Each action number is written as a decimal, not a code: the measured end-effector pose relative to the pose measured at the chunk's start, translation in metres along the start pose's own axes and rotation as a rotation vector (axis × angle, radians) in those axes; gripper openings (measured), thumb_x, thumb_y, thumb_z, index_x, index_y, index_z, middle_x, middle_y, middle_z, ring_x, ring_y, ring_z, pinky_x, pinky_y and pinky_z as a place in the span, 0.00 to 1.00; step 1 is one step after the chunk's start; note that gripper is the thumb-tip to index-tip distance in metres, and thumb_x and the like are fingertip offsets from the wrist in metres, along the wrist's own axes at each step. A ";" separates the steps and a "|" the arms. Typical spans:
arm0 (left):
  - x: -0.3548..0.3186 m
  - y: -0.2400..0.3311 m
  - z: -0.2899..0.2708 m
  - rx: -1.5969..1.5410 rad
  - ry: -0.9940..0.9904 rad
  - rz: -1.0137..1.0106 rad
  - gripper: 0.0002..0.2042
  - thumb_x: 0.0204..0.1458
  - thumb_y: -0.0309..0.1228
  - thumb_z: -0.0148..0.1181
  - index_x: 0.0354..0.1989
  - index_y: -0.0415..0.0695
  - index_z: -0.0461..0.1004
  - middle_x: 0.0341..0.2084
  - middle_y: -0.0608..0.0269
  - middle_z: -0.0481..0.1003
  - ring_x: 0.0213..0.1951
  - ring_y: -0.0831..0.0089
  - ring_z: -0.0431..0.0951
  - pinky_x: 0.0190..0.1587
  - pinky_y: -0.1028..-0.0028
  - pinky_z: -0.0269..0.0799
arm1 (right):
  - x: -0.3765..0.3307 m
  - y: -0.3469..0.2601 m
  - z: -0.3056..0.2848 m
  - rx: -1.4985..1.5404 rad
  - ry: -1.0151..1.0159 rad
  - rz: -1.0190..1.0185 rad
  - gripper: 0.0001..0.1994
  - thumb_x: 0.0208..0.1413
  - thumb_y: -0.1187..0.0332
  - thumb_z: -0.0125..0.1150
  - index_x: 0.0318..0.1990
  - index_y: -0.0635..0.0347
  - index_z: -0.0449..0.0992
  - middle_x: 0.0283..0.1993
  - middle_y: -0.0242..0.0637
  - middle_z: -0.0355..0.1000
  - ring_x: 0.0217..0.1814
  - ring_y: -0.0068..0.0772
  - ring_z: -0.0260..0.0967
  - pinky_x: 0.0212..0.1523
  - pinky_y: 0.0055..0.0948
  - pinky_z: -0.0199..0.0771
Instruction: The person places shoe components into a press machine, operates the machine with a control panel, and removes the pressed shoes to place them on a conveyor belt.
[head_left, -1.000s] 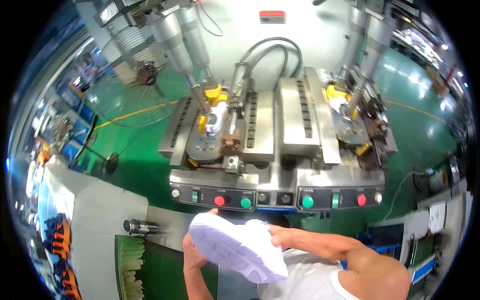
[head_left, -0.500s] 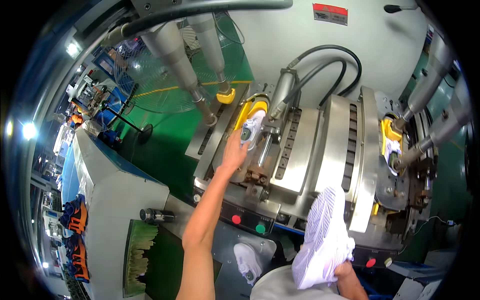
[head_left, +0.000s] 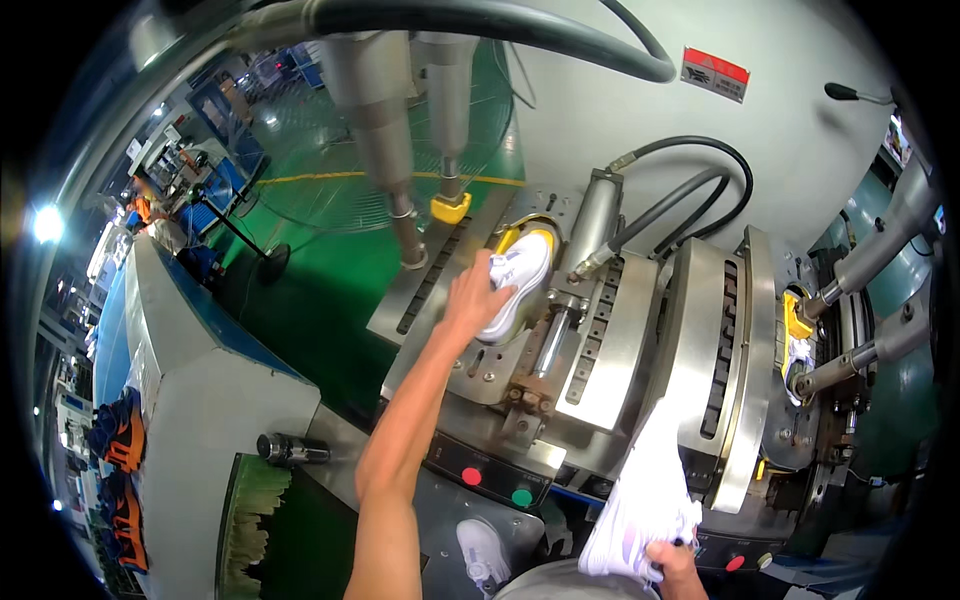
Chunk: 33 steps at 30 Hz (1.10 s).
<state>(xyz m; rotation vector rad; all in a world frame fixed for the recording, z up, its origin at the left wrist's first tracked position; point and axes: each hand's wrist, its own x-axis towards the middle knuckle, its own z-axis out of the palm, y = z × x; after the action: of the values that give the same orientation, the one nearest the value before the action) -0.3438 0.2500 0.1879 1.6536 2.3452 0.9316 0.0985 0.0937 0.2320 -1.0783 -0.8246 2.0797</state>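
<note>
My left hand (head_left: 475, 298) is closed around a white sneaker (head_left: 525, 268) at its ankle opening. The sneaker is tilted, its toe pointing away, above a yellow pad (head_left: 510, 238) on the machine's left station. In my right hand (head_left: 674, 562), low in the view, is another white sneaker (head_left: 640, 510), held near its laces with the toe upward. A third white shoe (head_left: 482, 550) lies on the metal surface below the push buttons, near my lap. A further white shoe (head_left: 798, 360) sits at the right station, clamped under a yellow pad (head_left: 797, 315) and metal press rods.
Thick press cylinders (head_left: 370, 110) hang above the left station. Steel blocks (head_left: 690, 330) and black hoses (head_left: 735, 190) fill the middle. Red (head_left: 471, 476) and green (head_left: 521, 497) buttons line the front. A bottle (head_left: 292, 448) lies on the left, near dark-and-orange shoes (head_left: 125, 430).
My left hand has raised the sneaker off the yellow pad and shifted its grip around the opening. My right hand has turned its sneaker so the sole faces me less. The view has shifted slightly.
</note>
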 end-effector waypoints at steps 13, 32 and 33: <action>-0.413 -0.016 -0.097 -0.296 0.419 -0.628 0.31 0.39 0.28 0.74 0.54 0.38 0.69 0.39 0.47 0.78 0.40 0.58 0.81 0.45 0.64 0.75 | 0.232 0.011 0.212 0.056 -0.213 0.125 0.23 0.45 0.79 0.67 0.51 0.69 0.70 0.43 0.42 0.75 0.41 0.38 0.77 0.42 0.38 0.80; -0.656 0.006 0.097 -0.185 0.519 -1.022 0.27 0.45 0.31 0.68 0.55 0.39 0.68 0.43 0.45 0.76 0.45 0.51 0.77 0.48 0.59 0.71 | 0.510 0.094 0.222 -1.120 0.577 -0.209 0.27 0.40 0.62 0.71 0.46 0.73 0.76 0.52 0.54 0.74 0.53 0.49 0.75 0.53 0.36 0.75; -0.675 0.001 0.107 -0.052 0.485 -1.130 0.34 0.39 0.27 0.72 0.57 0.36 0.64 0.44 0.44 0.75 0.46 0.54 0.78 0.49 0.62 0.72 | 0.503 0.110 0.232 -1.170 0.471 -0.371 0.27 0.41 0.62 0.70 0.47 0.73 0.75 0.48 0.54 0.76 0.50 0.49 0.76 0.51 0.35 0.75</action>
<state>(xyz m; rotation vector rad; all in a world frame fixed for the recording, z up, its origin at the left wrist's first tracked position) -0.0303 -0.3045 -0.0598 -0.1092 2.8310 1.1013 -0.3558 0.3618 0.0304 -1.6996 -1.8623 0.8521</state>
